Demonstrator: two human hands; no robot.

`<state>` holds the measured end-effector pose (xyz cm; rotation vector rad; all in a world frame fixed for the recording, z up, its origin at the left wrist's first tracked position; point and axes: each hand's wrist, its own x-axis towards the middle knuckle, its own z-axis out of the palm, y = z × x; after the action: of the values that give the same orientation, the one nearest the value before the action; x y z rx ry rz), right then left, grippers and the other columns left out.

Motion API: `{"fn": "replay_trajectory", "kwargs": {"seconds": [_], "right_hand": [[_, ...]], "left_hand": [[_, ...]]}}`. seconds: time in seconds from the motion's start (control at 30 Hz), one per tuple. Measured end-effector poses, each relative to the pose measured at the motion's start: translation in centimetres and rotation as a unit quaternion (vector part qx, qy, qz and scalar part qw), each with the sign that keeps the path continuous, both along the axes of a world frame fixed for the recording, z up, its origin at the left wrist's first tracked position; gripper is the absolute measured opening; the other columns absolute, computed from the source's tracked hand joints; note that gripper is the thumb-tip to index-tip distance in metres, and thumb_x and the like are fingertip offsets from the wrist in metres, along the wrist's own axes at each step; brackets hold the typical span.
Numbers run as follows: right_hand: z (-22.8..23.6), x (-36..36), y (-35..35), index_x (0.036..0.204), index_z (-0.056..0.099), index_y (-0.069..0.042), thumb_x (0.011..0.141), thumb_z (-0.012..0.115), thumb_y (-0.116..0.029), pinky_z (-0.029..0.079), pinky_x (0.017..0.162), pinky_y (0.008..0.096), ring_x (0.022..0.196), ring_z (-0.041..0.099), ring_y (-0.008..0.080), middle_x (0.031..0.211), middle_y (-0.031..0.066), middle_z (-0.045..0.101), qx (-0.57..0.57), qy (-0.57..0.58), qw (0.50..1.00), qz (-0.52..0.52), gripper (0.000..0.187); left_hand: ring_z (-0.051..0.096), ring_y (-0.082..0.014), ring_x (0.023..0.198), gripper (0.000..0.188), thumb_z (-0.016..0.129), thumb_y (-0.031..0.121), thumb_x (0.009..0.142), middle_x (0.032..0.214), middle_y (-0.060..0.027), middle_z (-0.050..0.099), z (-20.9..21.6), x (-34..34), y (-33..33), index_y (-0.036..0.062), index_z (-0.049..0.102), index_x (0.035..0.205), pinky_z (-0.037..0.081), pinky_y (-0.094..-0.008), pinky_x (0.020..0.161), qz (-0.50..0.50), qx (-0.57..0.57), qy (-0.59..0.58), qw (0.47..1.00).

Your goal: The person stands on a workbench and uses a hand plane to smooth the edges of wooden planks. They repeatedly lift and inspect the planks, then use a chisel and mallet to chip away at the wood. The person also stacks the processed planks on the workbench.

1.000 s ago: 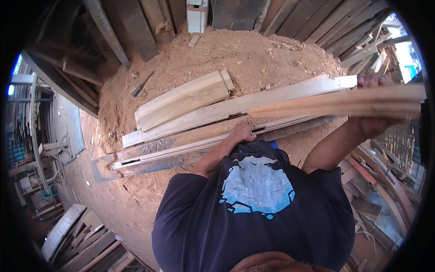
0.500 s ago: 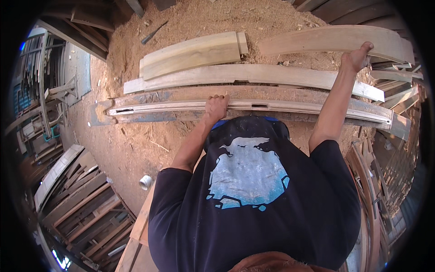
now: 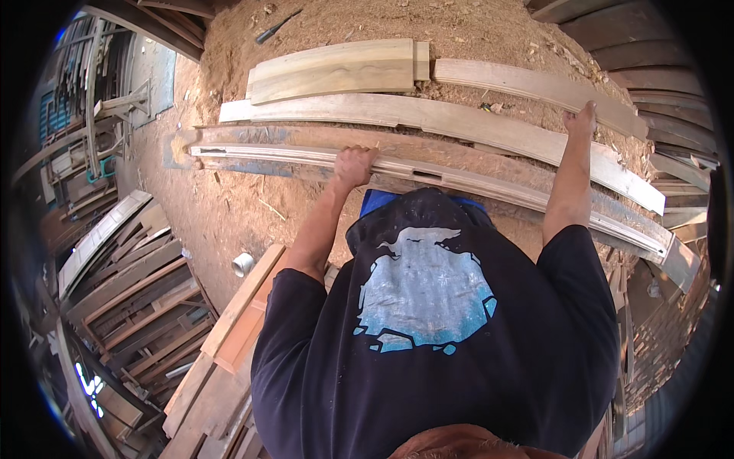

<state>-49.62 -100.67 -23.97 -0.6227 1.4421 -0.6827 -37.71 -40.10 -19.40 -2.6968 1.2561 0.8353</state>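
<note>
My left hand (image 3: 355, 166) is closed over a long, narrow wooden rail (image 3: 466, 182) with grooves and slot-like mortises. The rail lies along a wide worn board (image 3: 252, 137) in front of my body. Farther out, my right hand (image 3: 581, 118) grips the near edge of a pale wooden plank (image 3: 527, 83), toward its right end; some fingers are hidden behind the wood. Between rail and plank lies a long pale board (image 3: 451, 122) with a small notch. To the left of the plank rests a short, wide board (image 3: 332, 73) with a stepped end.
Sawdust (image 3: 459, 23) covers the ground, and a dark-handled tool (image 3: 277, 27) lies on it at the far side. Stacked timber (image 3: 145, 314) stands at the left, with more planks (image 3: 650, 80) at the right. A white cup-like object (image 3: 242, 265) sits near my left elbow.
My right hand has turned the plank, so a narrower side now shows, and its left end has dropped nearer the short board. My left hand stays on the rail. The view has shifted slightly.
</note>
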Motion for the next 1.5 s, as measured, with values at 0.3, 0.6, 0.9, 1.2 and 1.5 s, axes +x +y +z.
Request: {"fn": "replay_trajectory", "kwargs": {"seconds": [0.3,0.6,0.9,1.2,1.5], "right_hand": [[-5.4,-5.6,6.1,0.106,0.072,-0.007,0.093,0.062,-0.023,0.051,0.057,0.0333,0.076,0.066,0.0183,0.085,0.0043,0.069,-0.068,0.193,0.867,0.453,0.022],[6.0,-12.3,23.7,0.132,0.059,-0.007,0.082,0.076,-0.027,0.052,0.098,0.0468,0.118,0.063,0.0353,0.121,0.0172,0.069,-0.354,0.329,0.412,0.773,0.056],[4.5,-11.8,27.5,0.108,0.073,-0.009,0.075,0.07,-0.01,0.052,0.096,0.0496,0.111,0.068,0.0341,0.11,0.0194,0.073,-0.342,0.505,0.28,0.741,0.033],[4.3,-12.5,30.0,0.11,0.069,-0.004,0.077,0.071,-0.02,0.051,0.099,0.0484,0.115,0.065,0.0386,0.112,0.0212,0.071,-0.322,0.495,0.338,0.733,0.036],[4.5,-6.1,27.4,0.142,0.051,0.003,0.082,0.077,-0.039,0.05,0.1,0.0425,0.116,0.065,0.0368,0.127,0.0251,0.066,-0.09,0.137,0.562,0.811,0.078]], "left_hand": [[0.07,-0.0328,0.096,0.025,0.065,0.011,0.079,0.095,-0.0118,0.073,0.6,-0.2,0.1,0.0148,0.067,0.104,0.055,-0.0461,0.086,0.006,0.032,0.012,0.999],[0.07,-0.0312,0.099,0.033,0.067,0.011,0.076,0.1,-0.0116,0.074,0.8,0.3,0.2,0.0169,0.068,0.109,0.056,-0.0453,0.086,-0.037,0.011,0.02,0.999],[0.072,-0.0332,0.096,0.04,0.07,0.013,0.073,0.099,-0.0136,0.075,-0.5,0.5,0.7,0.0167,0.068,0.113,0.057,-0.0455,0.083,-0.063,-0.003,0.02,0.998],[0.07,-0.0358,0.092,0.03,0.071,0.016,0.072,0.094,-0.0141,0.073,0.2,-0.7,3.2,0.0138,0.068,0.102,0.056,-0.0483,0.08,-0.031,-0.09,-0.005,0.995],[0.068,-0.0278,0.104,0.025,0.071,0.015,0.075,0.101,-0.0073,0.072,0.7,-1.0,3.2,0.0144,0.068,0.099,0.053,-0.0442,0.089,-0.002,-0.064,-0.034,0.997]]}}
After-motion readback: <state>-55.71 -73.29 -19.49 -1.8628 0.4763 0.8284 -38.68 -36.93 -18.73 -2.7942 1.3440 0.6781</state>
